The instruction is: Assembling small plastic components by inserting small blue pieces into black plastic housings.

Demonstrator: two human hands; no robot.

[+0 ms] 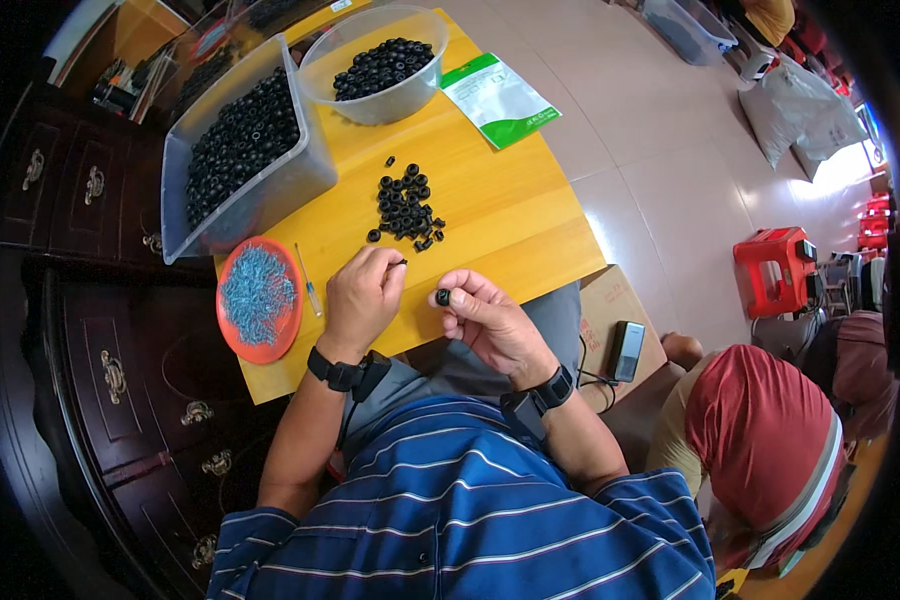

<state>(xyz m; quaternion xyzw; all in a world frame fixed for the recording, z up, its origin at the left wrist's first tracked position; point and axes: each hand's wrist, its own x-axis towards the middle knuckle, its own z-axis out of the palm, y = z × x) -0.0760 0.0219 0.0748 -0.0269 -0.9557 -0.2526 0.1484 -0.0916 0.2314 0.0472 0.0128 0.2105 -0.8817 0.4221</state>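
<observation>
My right hand [492, 325] pinches a small round black plastic part [443, 297] between thumb and fingers, just off the table's near edge. To its left, my left hand [360, 300] is closed, with a tiny dark piece [402, 262] at its fingertips, too small to name. The hands are apart. Beyond them on the yellow table [515, 215] lies a loose pile of black ring-like parts [406, 208]. Beside my left hand rest a thin stick-like tool [311, 285] with a clear handle and an orange plate [260, 355] heaped with blue-grey thin pieces [258, 298].
A rectangular clear tub [318, 170] and a round clear bowl [375, 110], both holding black parts, stand at the back left. A green and white bag [500, 100] lies at the far edge. Right are a cardboard box [595, 312], a dark device [626, 350], a red stool [770, 270] and another person [765, 420].
</observation>
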